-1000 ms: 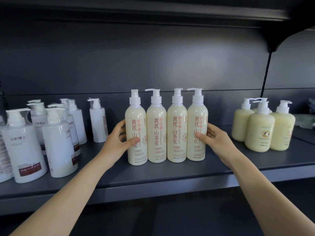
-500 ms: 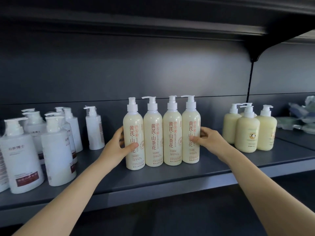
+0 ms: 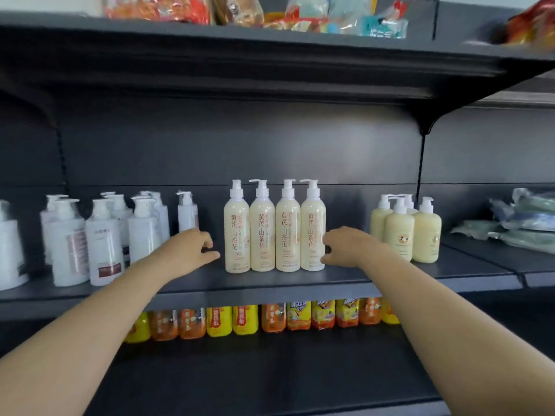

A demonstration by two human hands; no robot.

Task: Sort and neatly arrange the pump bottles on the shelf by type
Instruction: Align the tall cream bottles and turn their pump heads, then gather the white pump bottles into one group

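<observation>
Four tall cream pump bottles (image 3: 274, 235) with red lettering stand upright in a tight row at the middle of the dark shelf (image 3: 270, 283). My left hand (image 3: 192, 247) hovers just left of the row, fingers loosely curled, holding nothing. On the other side, my right hand (image 3: 348, 247) is close beside the rightmost cream bottle, also holding nothing. Several white pump bottles (image 3: 102, 244) stand in a loose group at the left. A few squat pale-yellow pump bottles (image 3: 399, 232) are clustered at the right.
Clear plastic packets (image 3: 522, 217) lie on the adjoining shelf section at the far right. Snack bags (image 3: 240, 10) fill the shelf above. Orange and yellow drink bottles (image 3: 240, 319) line the shelf below. A bracket (image 3: 423, 127) hangs down from the upper shelf.
Both hands have let go of the outer cream bottles and drawn back a little. The view has pulled back, showing the shelves above and below.
</observation>
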